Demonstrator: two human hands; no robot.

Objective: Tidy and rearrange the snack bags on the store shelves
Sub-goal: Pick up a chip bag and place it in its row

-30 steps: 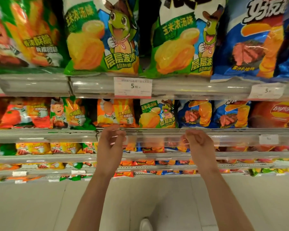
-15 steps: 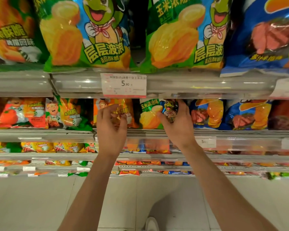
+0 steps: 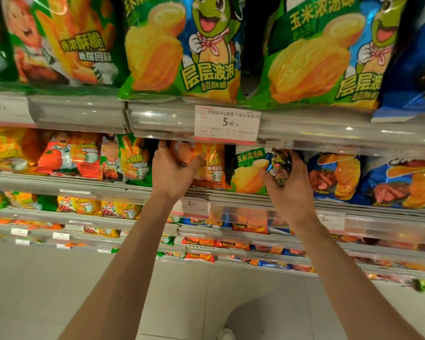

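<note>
Snack bags are standing in rows on the second shelf (image 3: 59, 182) from the top, just below the clear price rail (image 3: 84, 114) of the shelf above. The left hand (image 3: 173, 171) is gripping the orange snack bag (image 3: 212, 165), its fingers curling around the bag's left edge and its thumb lying across the front. The right hand (image 3: 288, 182) is gripping the green corn-flavour snack bag (image 3: 249, 173), thumb pressing on the cartoon turtle figure and fingers wrapping around the bag's right side. The two bags are standing side by side and touching, the orange one to the left. Just right of the green bag, a blue snack bag (image 3: 334, 177) is leaning on the same shelf, with another like it further right. To the left of the orange bag, a green and orange snack bag (image 3: 130, 160) is standing upright. A white price tag (image 3: 227, 123) reading 5.90 is hanging on the rail directly above the two hands. Larger green corn-flavour bags (image 3: 182, 47) are sitting on the top shelf.
</note>
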